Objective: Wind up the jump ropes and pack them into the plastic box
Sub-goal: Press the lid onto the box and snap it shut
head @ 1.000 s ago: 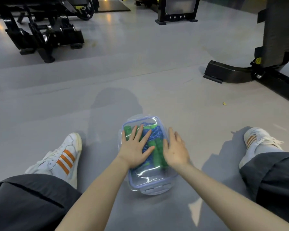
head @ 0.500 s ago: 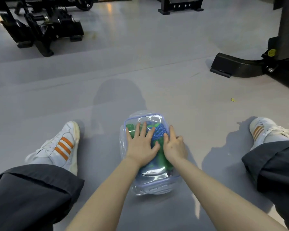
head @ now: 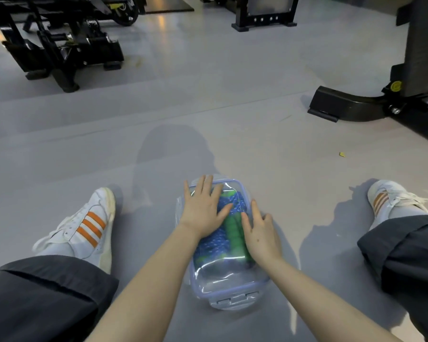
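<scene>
The left hand (head: 203,208) lies flat on the clear lid (head: 220,275) of the plastic box (head: 235,301). Its fingers are straight and slightly spread, with the tips reaching the far rim. The right hand (head: 261,234) rests along the lid's right edge, fingers also extended. Whether its outer fingers bend down over the side cannot be told from here. Neither hand grips anything; both press with open palms.

The box sits on the grey floor (head: 232,99) between the person's outstretched legs, and its near latch flap points toward the camera. Inside, seen through the lid, are the jump ropes (head: 210,243): a mass of blue cord with green handles (head: 232,230) beside it. The hands cover much of the contents, and glare on the plastic blurs the near end, so the number of ropes is unclear. The far latch is hidden behind the left fingertips.

A white shoe with orange stripes (head: 89,225) lies to the left, and its partner (head: 391,201) is off to the right. Dark trouser legs (head: 42,299) are cut off by the lower frame edges. Black gym machines (head: 59,45) stand at the far left, and another black base (head: 344,107) stands at the right, both cropped by the frame. A small yellow scrap (head: 342,154) lies on the floor.
</scene>
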`<action>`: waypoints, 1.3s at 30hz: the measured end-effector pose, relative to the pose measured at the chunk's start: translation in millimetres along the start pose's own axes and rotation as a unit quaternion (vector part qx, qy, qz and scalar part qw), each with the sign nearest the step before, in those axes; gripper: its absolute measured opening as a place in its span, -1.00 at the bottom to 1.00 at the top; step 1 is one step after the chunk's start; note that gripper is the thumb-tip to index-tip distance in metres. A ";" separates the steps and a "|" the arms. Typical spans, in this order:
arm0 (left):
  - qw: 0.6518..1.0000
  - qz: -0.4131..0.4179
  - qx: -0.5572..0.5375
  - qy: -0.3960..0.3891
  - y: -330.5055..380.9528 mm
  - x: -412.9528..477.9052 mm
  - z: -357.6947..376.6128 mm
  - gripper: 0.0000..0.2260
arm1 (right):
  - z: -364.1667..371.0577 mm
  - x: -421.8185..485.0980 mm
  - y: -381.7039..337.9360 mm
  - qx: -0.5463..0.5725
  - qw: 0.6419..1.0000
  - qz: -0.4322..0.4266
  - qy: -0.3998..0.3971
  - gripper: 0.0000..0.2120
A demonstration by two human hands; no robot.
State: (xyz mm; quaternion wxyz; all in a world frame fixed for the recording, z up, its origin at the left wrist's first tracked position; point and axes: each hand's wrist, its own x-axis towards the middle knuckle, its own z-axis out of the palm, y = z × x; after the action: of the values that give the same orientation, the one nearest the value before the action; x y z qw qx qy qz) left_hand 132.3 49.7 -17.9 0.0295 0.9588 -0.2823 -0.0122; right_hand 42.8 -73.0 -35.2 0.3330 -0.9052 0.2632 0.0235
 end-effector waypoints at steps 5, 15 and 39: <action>0.997 -0.034 -0.050 -0.058 5.3 2.5 14.7 -0.51 | -18.5 29.5 12.0 -0.042 0.994 -0.081 -0.053 -0.48; 0.963 -0.262 -0.019 -0.063 75.1 -43.3 18.6 -0.36 | -59.0 71.4 20.1 -0.363 0.887 -0.286 -0.014 -0.12; 0.997 0.036 -0.040 -0.060 81.3 -14.3 21.3 -0.32 | -55.4 16.3 56.2 -0.131 0.991 0.001 0.019 -0.33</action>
State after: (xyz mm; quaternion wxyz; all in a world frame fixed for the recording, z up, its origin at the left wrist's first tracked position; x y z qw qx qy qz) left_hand 75.4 -11.9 -34.0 0.0513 0.9436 -0.3170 -0.0803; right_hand 21.8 -150.6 -28.9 0.2065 -0.9410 0.2650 0.0410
